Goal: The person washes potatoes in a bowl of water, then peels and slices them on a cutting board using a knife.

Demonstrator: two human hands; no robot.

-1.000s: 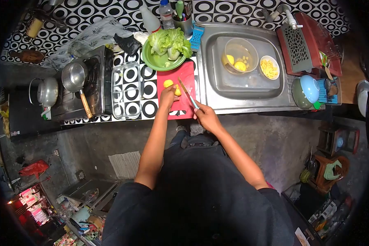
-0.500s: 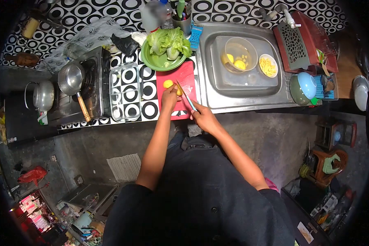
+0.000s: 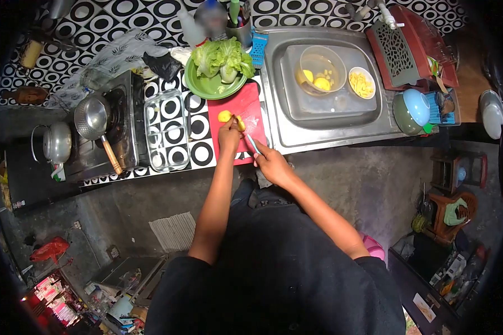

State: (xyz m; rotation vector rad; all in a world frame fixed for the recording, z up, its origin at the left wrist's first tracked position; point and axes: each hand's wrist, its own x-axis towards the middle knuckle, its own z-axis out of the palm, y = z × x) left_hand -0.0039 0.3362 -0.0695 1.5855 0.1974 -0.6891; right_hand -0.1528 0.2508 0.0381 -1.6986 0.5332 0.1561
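Observation:
On the red cutting board my left hand grips a yellow potato piece. Another yellow piece lies just beyond its fingers. My right hand is closed round the light-blue handle of a knife, whose blade points up and left toward the held piece. The blade is hard to make out against the board. Behind the board, a green bowl holds leafy lettuce.
Left of the board is a glass dish, then a stove with a strainer pan and a kettle. To the right, the sink area holds a clear tub and a small bowl of cut pieces.
The view has shifted a little. The knife has dropped lower relative to the held piece, and its blade is tilted further over. Both hands keep their grips.

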